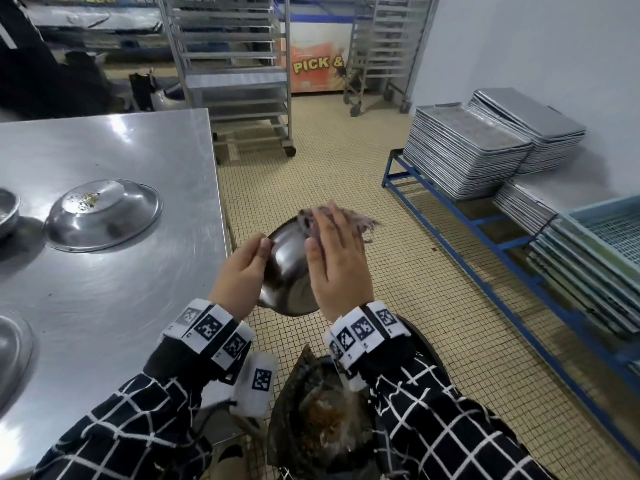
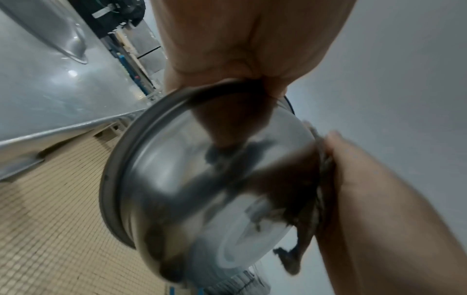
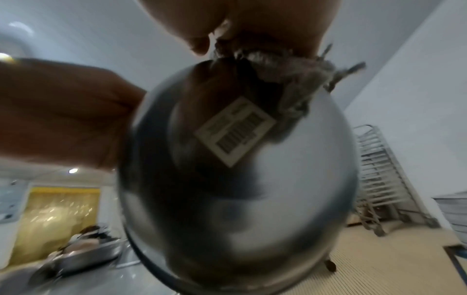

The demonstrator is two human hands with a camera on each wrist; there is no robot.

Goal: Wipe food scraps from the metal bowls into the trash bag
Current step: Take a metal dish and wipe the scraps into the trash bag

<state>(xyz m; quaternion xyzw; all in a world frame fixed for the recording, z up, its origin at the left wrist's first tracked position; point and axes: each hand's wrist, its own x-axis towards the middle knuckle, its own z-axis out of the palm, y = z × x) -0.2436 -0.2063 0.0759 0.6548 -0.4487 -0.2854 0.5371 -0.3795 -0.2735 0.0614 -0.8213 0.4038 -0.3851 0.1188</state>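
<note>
So the round shiny metal bowl (image 1: 289, 271) is up in the air off the steel table's (image 1: 104, 271) right edge, tipped on its side above the dark trash bag (image 1: 318, 431) with brown scraps inside. Left hand (image 1: 239, 275) pinches its rim, thumb on top. Right hand (image 1: 337, 261), fingers flat and together, presses a frayed greyish-purple rag (image 1: 349, 218) against the bowl's outside, by a barcode sticker (image 3: 235, 130). An upside-down metal bowl (image 1: 104, 214) with crumbs sits near the table's left edge.

Only readable text is "PICK &" in yellow letters on the orange front panel of the chest freezer (image 1: 317, 64), top middle of the head view. The metal bowl (image 3: 252, 179) has a barcode sticker (image 3: 235, 130) on its underside, print too blurry to read.
</note>
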